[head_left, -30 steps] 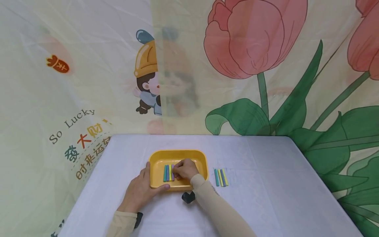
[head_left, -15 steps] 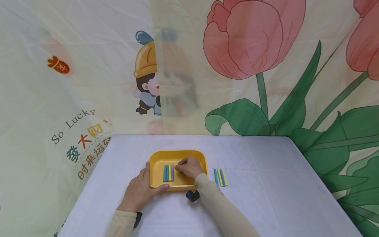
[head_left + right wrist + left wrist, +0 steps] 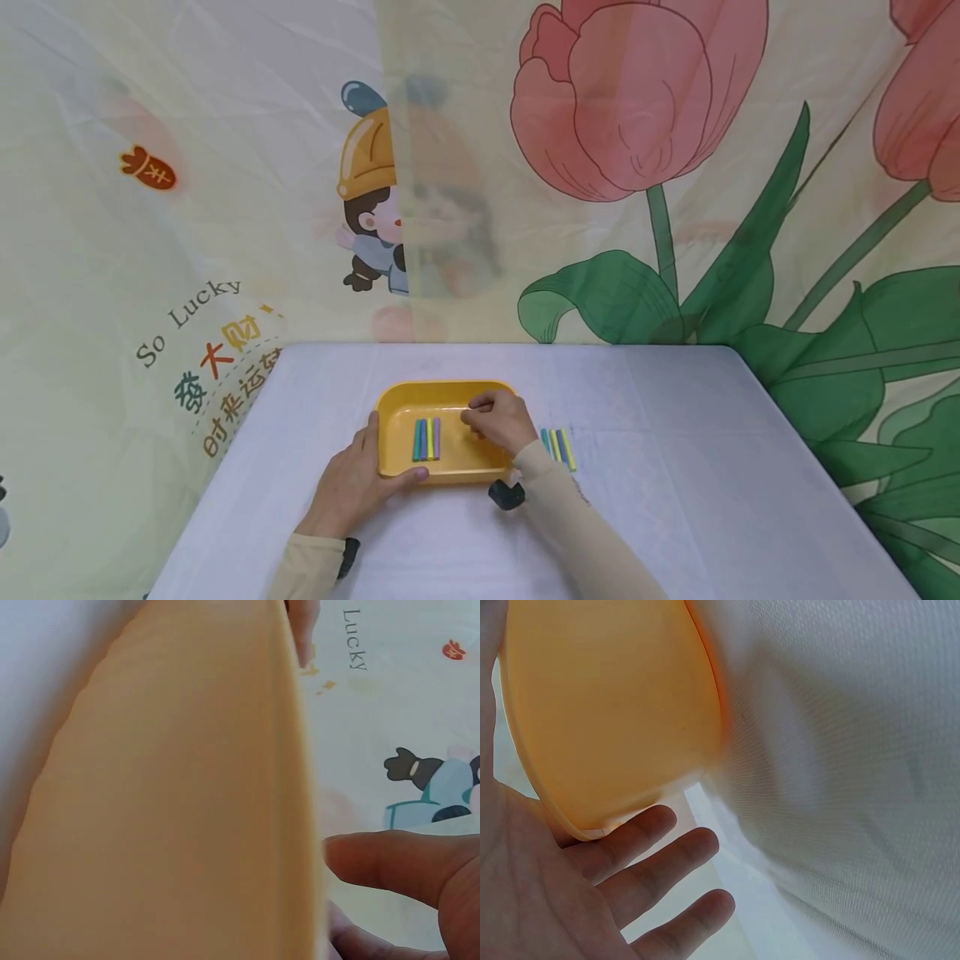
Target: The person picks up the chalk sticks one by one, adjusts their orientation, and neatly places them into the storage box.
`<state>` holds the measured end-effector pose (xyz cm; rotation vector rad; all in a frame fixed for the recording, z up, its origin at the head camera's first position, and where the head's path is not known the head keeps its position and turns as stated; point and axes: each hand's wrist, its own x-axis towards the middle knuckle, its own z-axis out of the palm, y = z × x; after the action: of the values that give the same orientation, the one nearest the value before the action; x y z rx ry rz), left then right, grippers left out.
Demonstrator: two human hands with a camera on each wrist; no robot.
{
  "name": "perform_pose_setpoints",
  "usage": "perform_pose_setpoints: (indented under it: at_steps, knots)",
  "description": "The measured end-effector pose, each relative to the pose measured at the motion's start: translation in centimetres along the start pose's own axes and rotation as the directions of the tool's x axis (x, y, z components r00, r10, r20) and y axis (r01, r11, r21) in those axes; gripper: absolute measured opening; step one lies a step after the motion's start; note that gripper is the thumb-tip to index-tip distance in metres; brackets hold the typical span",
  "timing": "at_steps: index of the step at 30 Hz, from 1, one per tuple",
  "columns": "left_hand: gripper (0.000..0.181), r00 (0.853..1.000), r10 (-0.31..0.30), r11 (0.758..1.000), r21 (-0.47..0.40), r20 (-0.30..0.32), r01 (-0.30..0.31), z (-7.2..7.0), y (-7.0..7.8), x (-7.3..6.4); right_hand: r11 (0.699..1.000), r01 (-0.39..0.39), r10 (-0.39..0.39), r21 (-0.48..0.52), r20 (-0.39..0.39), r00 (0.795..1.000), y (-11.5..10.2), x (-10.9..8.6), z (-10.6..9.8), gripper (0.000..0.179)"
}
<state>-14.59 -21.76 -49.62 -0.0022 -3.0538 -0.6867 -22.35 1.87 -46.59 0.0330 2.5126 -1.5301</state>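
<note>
Tulip-printed cloth (image 3: 480,175) backs our desk (image 3: 675,483), where four sticks (image 3: 561,447) lie twelve-to-six at four o'clock from our right hand (image 3: 501,421), the nearer one, loosely bent and seemingly unladen; our spread left hand (image 3: 354,479) braces the tray (image 3: 465,458).

A pale printed cloth (image 3: 262,208) hangs behind the white-covered counter (image 3: 675,500). A large pink tulip (image 3: 637,100) fills the upper right of the frame, above green leaves (image 3: 626,296). A yellow-hatted cartoon figure (image 3: 371,167) shows left of centre, a red pouch (image 3: 148,168) at upper left, "So Lucky" lettering (image 3: 180,317) below it.
</note>
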Motion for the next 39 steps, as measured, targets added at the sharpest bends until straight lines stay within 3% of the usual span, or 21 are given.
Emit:
perform_pose_setpoints:
  at_steps: [7,22,39]
  knots:
    - [0.136,1.0,-0.005,1.0,-0.001,0.008,0.005,0.0,0.0,0.1,0.999,0.045,-0.045,0.016,-0.014,0.999,-0.1,-0.7,-2.2,0.026]
    - [0.136,1.0,0.007,1.0,-0.015,-0.006,-0.007,0.0,-0.1,-0.1,0.998,0.038,-0.034,0.059,-0.071,0.997,0.3,-1.5,-5.9,0.03]
    - [0.136,1.0,0.005,1.0,-0.019,0.0,-0.005,0.1,-0.2,0.0,0.997,0.012,-0.001,0.079,-0.136,0.991,3.6,-2.3,-9.3,0.038]
